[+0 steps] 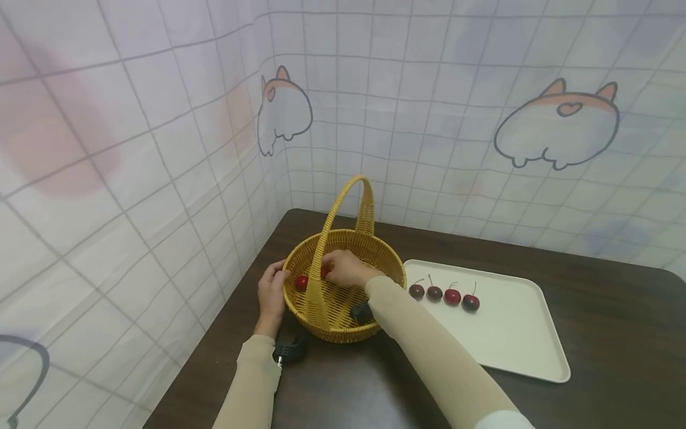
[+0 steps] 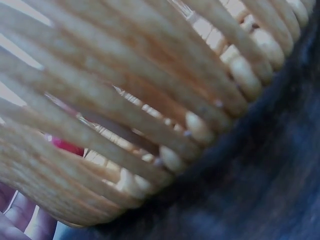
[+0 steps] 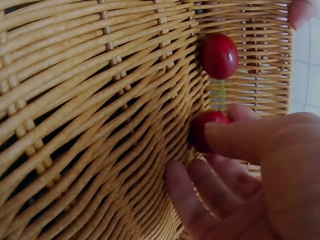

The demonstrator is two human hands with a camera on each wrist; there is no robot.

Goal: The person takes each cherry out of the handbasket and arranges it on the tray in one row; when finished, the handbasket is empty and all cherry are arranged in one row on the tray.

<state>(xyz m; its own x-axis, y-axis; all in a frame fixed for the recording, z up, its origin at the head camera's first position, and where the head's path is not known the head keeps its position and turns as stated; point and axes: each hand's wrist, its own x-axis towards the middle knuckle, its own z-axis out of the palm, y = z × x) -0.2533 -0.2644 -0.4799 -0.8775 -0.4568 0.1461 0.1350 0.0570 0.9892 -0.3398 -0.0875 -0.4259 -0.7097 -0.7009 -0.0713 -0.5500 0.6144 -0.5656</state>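
A yellow woven basket (image 1: 343, 337) with a tall arched handle stands on the table. My left hand (image 1: 272, 292) grips its left rim, with a fingertip (image 3: 301, 12) over the edge in the right wrist view. My right hand (image 1: 347, 269) reaches inside under the handle. Between its thumb and forefinger it pinches a dark red cherry (image 3: 201, 132) low against the wicker; the other fingers are spread at the basket's bottom. Another red cherry (image 3: 219, 56), with a green stem near it, lies close by in the basket. Through the slats in the left wrist view, a bit of red cherry (image 2: 68, 146) shows.
Right of the basket lies a cream tray (image 1: 514, 325) bearing a row of several stemmed dark cherries (image 1: 452, 297). A black strap (image 1: 290, 348) is at my left wrist. A patterned cloth wall (image 1: 177, 161) borders the dark table (image 1: 343, 387) at left and back.
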